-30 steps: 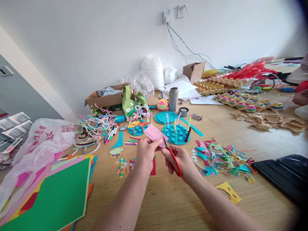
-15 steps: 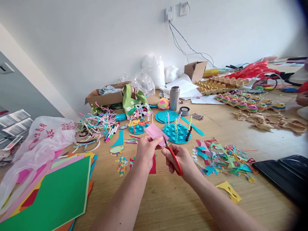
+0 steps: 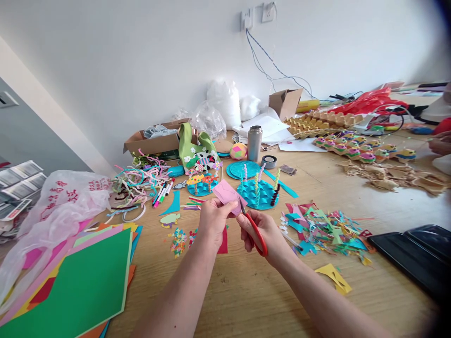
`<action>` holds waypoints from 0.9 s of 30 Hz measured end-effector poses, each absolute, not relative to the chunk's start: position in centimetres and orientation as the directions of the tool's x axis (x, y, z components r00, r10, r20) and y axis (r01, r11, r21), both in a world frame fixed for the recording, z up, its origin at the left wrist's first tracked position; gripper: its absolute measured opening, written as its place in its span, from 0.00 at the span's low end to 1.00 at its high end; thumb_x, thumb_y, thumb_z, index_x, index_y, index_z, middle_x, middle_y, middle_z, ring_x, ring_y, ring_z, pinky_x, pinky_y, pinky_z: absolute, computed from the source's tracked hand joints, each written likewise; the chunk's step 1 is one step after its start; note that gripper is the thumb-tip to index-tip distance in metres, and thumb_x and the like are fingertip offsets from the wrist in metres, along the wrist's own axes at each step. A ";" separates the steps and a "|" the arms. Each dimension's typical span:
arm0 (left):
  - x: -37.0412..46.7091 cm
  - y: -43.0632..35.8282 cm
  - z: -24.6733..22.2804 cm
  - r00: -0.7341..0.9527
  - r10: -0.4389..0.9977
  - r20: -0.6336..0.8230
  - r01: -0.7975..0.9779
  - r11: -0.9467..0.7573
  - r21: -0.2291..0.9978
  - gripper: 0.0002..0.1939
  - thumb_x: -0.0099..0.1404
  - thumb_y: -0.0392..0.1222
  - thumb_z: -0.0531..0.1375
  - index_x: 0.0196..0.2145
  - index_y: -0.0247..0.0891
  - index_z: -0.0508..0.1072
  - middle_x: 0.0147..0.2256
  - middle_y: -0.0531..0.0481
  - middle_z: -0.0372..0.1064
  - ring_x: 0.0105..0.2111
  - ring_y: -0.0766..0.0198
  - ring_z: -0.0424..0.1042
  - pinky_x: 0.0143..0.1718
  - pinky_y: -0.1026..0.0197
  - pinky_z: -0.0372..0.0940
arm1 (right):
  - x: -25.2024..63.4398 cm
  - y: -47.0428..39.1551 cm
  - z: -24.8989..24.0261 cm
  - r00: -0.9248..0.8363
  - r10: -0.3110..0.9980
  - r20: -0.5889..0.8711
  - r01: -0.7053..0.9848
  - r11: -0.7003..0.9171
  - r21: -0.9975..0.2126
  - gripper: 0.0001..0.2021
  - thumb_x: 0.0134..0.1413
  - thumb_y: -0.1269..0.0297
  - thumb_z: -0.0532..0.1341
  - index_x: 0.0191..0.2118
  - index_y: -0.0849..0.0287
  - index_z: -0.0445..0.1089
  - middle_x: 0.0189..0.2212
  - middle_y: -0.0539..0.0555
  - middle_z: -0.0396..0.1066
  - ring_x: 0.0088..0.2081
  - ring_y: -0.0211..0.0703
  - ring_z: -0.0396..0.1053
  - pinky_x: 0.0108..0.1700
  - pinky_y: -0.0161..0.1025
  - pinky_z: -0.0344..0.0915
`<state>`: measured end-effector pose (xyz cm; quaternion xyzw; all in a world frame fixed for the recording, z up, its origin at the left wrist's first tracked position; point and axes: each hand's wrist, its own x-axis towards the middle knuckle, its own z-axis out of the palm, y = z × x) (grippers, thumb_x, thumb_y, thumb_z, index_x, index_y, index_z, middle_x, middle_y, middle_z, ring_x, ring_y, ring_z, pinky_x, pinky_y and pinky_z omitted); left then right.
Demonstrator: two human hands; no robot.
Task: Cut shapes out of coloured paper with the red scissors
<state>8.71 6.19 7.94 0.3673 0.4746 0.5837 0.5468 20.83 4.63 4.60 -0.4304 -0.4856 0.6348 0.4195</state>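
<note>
My left hand (image 3: 215, 219) pinches a piece of pink paper (image 3: 225, 191) with a drawn outline on it. Red-handled scissors (image 3: 256, 232) are gripped in my right hand (image 3: 262, 230), their blades at the paper's right edge. Just beyond the paper stands a blue scalloped disc (image 3: 259, 195) with twisted pipe-cleaner stems upright on it. A smaller blue disc (image 3: 202, 188) carries paper fish. Beneath my hands lies some red paper (image 3: 223, 241), partly hidden by my left forearm. Small confetti pieces (image 3: 179, 241) lie left of my left wrist.
Paper scraps (image 3: 327, 230) and a black case (image 3: 405, 258) lie to the right. Coloured sheets (image 3: 88, 281) are stacked at left, near a pile of pipe cleaners (image 3: 144, 183). Behind stand a metal flask (image 3: 254, 144), a tape roll (image 3: 269, 162) and egg cartons (image 3: 313, 126). Another person's hand (image 3: 440, 143) shows at far right.
Both hands keep nearly the same pose, with the scissor blades still at the paper's edge. The whole view has shifted very slightly.
</note>
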 end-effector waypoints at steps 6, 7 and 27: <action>8.8 6.1 8.1 -0.125 0.988 -0.091 -0.285 0.052 0.957 0.08 0.42 0.39 0.67 0.23 0.32 0.78 0.22 0.49 0.73 0.23 0.67 0.67 0.30 0.63 0.65 | 20.8 4.5 5.0 -0.262 0.953 -0.152 -0.104 -0.185 -0.977 0.22 0.43 0.45 0.67 0.23 0.58 0.60 0.14 0.45 0.67 0.11 0.32 0.63 0.13 0.28 0.54; 8.8 6.1 8.1 -0.124 0.988 -0.092 -0.285 0.053 0.957 0.08 0.43 0.39 0.67 0.23 0.32 0.78 0.22 0.49 0.73 0.23 0.67 0.67 0.29 0.63 0.65 | 20.8 4.5 5.1 -0.261 0.953 -0.153 -0.103 -0.185 -0.977 0.22 0.43 0.45 0.67 0.23 0.58 0.60 0.14 0.45 0.66 0.11 0.32 0.62 0.13 0.28 0.55; 8.7 6.2 7.7 -0.094 0.989 -0.114 -0.327 0.078 0.942 0.08 0.43 0.38 0.67 0.25 0.33 0.78 0.23 0.49 0.74 0.23 0.66 0.68 0.29 0.63 0.65 | 20.9 4.6 5.2 -0.244 0.956 -0.164 -0.072 -0.186 -0.980 0.23 0.40 0.45 0.68 0.23 0.58 0.59 0.12 0.44 0.65 0.10 0.32 0.61 0.12 0.28 0.53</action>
